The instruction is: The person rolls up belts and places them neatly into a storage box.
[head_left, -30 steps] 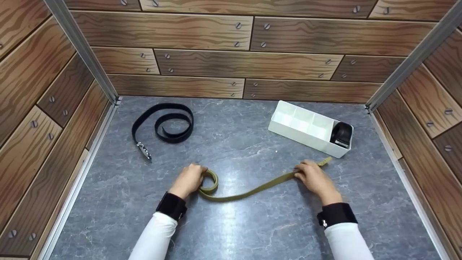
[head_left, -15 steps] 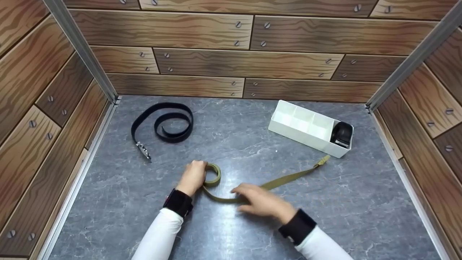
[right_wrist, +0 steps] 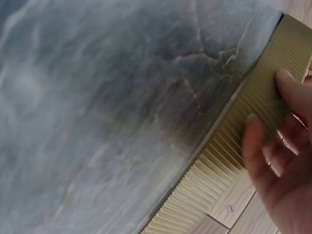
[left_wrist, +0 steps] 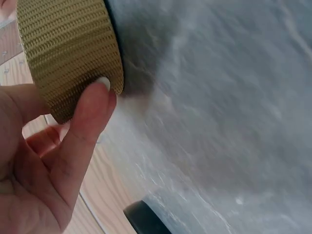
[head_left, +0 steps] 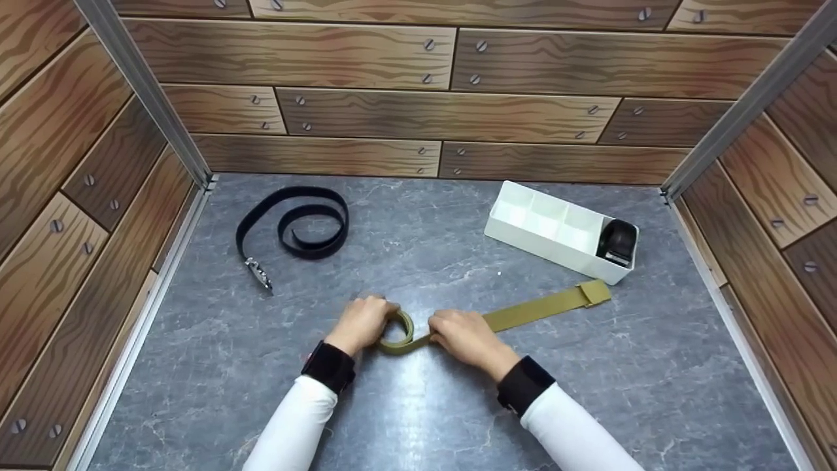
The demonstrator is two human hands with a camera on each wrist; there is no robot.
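Head view: woodgrain walls (head_left: 366, 116) border a marbled surface (head_left: 418, 248) beneath the strap (head_left: 533, 311).

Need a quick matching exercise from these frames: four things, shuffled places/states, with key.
Things:
1. Olive strap
2. Black belt
3. White tray
4. Black item

Places/states:
A. Divided into compartments
B. In a compartment at one end of a container
C. Lying loosely coiled, metal buckle at one end
D. Held by the left hand and right hand

Pairs: 1-D, 2-C, 3-A, 4-B

Plank-patterned walls (head_left: 366, 59) with metal corner posts (head_left: 143, 85) enclose a grey marbled surface (head_left: 418, 261).
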